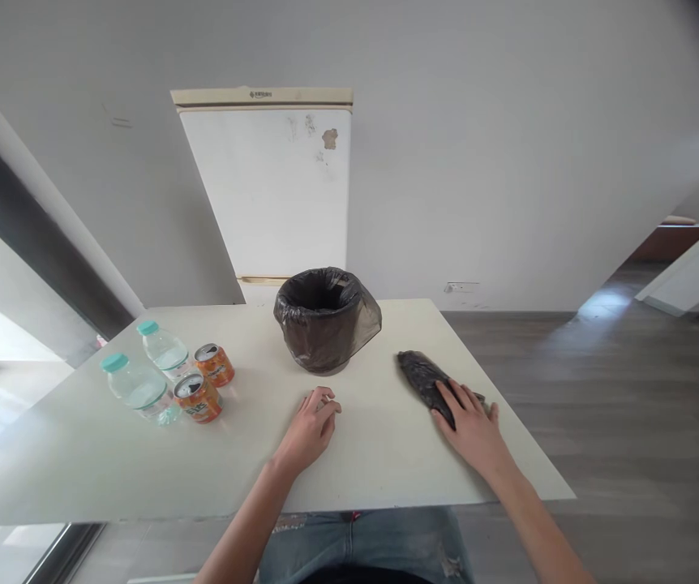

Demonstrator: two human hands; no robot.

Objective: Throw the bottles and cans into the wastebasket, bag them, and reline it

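Observation:
My right hand (474, 426) lies over a folded bundle of black plastic bags (423, 380) on the right side of the table. Its fingers are spread across the near end of the bundle and look flat rather than wrapped round it. My left hand (311, 426) rests near the middle of the table, fingers loosely bent and apart, with nothing in it. Just beyond it stands an upright bin (319, 337) lined with a dark, see-through bag, folded over its rim and bulging out at the right. The bin's inside is dark.
On the left of the pale table (379, 454) stand two clear bottles (136, 389) (165, 350) with teal caps. Two opened orange drink cans (199, 399) (216, 367) are beside them. A white fridge (276, 186) stands behind the table against a grey wall.

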